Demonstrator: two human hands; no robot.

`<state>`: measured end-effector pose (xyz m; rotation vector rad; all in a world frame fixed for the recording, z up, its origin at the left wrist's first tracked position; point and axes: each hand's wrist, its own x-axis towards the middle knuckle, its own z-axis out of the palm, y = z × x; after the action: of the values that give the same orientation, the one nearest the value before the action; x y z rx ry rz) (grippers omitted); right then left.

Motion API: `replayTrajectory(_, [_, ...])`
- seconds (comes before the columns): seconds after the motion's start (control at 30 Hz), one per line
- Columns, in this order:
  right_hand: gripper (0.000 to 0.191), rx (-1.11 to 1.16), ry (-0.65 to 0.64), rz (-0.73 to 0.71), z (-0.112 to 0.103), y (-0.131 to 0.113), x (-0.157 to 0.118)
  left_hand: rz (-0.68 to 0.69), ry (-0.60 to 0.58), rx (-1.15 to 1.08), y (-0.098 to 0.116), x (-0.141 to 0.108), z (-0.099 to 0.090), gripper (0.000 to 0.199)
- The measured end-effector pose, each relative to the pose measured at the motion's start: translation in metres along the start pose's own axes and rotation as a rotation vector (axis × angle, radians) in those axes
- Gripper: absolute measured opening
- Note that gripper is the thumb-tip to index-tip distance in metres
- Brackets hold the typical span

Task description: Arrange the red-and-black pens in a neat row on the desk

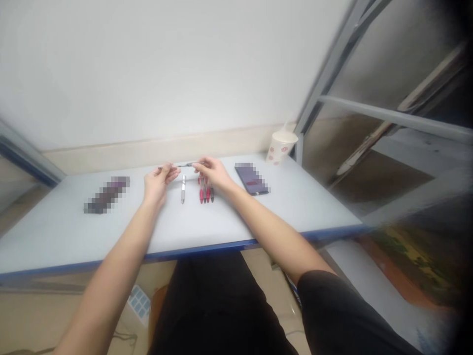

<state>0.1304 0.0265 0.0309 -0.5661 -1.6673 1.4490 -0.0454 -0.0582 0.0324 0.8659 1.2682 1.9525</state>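
My left hand (158, 181) and my right hand (213, 173) hold a thin dark pen refill (186, 164) by its two ends, above the white table (221, 219). Below the refill, a silver-and-white pen (183, 190) lies on the tabletop. Just beyond my right hand stands or lies a tight group of several red-and-black pens (205, 192), their upper parts hidden by my fingers. Neither hand touches these pens, as far as I can tell.
A pixelated dark flat object (107, 195) lies at the table's left, and a pixelated dark phone-like slab (252, 178) at the right. A paper cup (281, 147) stands at the back right corner. A grey metal frame (332, 74) rises beyond the right edge.
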Motion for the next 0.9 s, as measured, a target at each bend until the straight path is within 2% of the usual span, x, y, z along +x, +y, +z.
replayTrajectory(0.13, [0.04,0.276,0.067,0.04,-0.002,-0.001,0.004,0.003,-0.119,0.199,-0.001,-0.001,-0.003,0.047])
replayTrajectory(0.3, [0.031,0.264,0.092,0.022,-0.001,-0.002,0.007,-0.035,-0.419,0.412,-0.006,-0.004,-0.005,0.06])
replayTrajectory(0.47, [0.016,0.225,0.137,0.02,-0.001,-0.002,0.015,-0.025,-0.569,0.519,-0.01,-0.007,-0.004,0.067])
replayTrajectory(0.57, [0.02,0.19,0.174,-0.1,-0.006,-0.004,0.017,-0.029,-0.589,0.524,-0.01,-0.008,-0.004,0.064])
replayTrajectory(0.67, [0.028,0.111,0.192,-0.213,-0.013,-0.003,0.018,-0.005,-0.558,0.536,-0.012,-0.008,-0.006,0.057])
replayTrajectory(0.9, [0.027,0.009,0.317,-0.257,-0.023,0.003,0.026,0.169,-0.507,0.75,-0.017,-0.007,-0.01,0.044])
